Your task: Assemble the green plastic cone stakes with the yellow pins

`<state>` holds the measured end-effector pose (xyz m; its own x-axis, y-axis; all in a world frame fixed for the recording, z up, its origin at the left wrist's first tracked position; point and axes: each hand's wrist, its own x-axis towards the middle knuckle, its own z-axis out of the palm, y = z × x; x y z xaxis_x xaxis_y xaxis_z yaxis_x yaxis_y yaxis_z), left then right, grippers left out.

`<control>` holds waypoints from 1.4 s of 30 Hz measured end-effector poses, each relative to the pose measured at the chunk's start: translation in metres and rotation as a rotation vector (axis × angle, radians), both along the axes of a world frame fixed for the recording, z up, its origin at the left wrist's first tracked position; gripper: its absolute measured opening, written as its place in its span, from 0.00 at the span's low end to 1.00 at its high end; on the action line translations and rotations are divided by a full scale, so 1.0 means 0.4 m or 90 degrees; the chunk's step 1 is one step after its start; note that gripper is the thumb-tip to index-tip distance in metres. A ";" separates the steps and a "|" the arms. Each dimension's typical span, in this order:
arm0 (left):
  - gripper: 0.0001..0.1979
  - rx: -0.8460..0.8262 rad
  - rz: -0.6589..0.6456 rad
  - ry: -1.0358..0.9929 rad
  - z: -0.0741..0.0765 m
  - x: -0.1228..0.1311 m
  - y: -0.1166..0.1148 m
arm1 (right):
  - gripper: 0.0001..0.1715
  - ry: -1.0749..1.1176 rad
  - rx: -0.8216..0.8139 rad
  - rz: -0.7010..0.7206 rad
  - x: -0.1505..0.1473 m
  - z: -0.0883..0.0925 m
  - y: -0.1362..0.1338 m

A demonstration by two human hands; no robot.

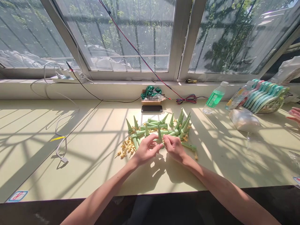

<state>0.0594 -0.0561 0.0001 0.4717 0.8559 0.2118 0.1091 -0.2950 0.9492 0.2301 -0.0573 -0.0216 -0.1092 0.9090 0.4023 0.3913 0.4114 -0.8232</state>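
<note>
My left hand (145, 150) and my right hand (173, 147) meet at the middle of the pale table, fingers pinched together on one green cone-shaped plastic piece (159, 135) that points upward between them. Just beyond lies a pile of the same green cone pieces (164, 126), some upright, some on their sides. A scatter of small yellow plugs (125, 148) lies to the left of my left hand.
A black phone (151, 108) and a small cardboard box (152, 100) of green items sit by the sill. A green-labelled bottle (214, 98), stacked teal pieces (264, 95) and a plastic bag (243, 120) lie right. Another person's hand (294, 115) shows far right. White cables (61, 147) trail left.
</note>
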 end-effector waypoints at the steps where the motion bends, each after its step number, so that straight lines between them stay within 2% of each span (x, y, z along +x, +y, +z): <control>1: 0.09 0.040 0.007 0.012 0.000 0.000 -0.001 | 0.26 0.009 -0.007 -0.006 -0.001 -0.002 0.002; 4: 0.06 0.177 0.014 0.061 -0.006 0.000 0.001 | 0.29 0.038 -0.040 -0.017 -0.002 -0.010 0.009; 7: 0.06 0.300 0.064 0.114 -0.016 0.001 0.003 | 0.31 0.074 -0.081 -0.013 -0.005 -0.016 0.011; 10: 0.07 0.316 0.118 0.111 -0.016 0.005 0.000 | 0.30 0.097 -0.095 -0.007 -0.006 -0.012 0.008; 14: 0.12 0.157 0.135 0.012 -0.005 0.012 -0.004 | 0.28 0.097 -0.067 -0.032 -0.004 0.002 0.001; 17: 0.14 0.004 0.108 -0.083 -0.004 0.013 0.004 | 0.28 0.079 -0.036 -0.060 0.001 0.008 -0.003; 20: 0.16 -0.105 0.083 -0.148 -0.006 0.013 0.014 | 0.26 0.055 0.005 -0.058 0.005 0.006 -0.005; 24: 0.21 -0.219 -0.011 -0.114 -0.003 0.013 0.016 | 0.24 0.003 0.065 -0.013 0.008 0.000 -0.005; 27: 0.21 -0.247 -0.047 -0.090 -0.002 0.012 0.013 | 0.24 -0.016 0.086 0.002 0.008 -0.001 -0.006; 34: 0.18 -0.086 0.000 -0.075 -0.007 0.007 0.003 | 0.28 0.025 -0.020 -0.002 -0.001 0.008 -0.015; 40: 0.13 0.192 0.062 0.073 -0.001 0.002 -0.003 | 0.31 0.080 -0.063 0.002 -0.004 -0.004 -0.005; 42: 0.12 0.251 0.070 0.106 -0.002 0.001 -0.002 | 0.32 0.087 -0.065 0.000 -0.004 -0.009 -0.001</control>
<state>0.0599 -0.0569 -0.0006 0.4372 0.7719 0.4616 0.3016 -0.6094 0.7333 0.2286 -0.0575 -0.0253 -0.0589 0.9459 0.3190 0.2728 0.3226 -0.9064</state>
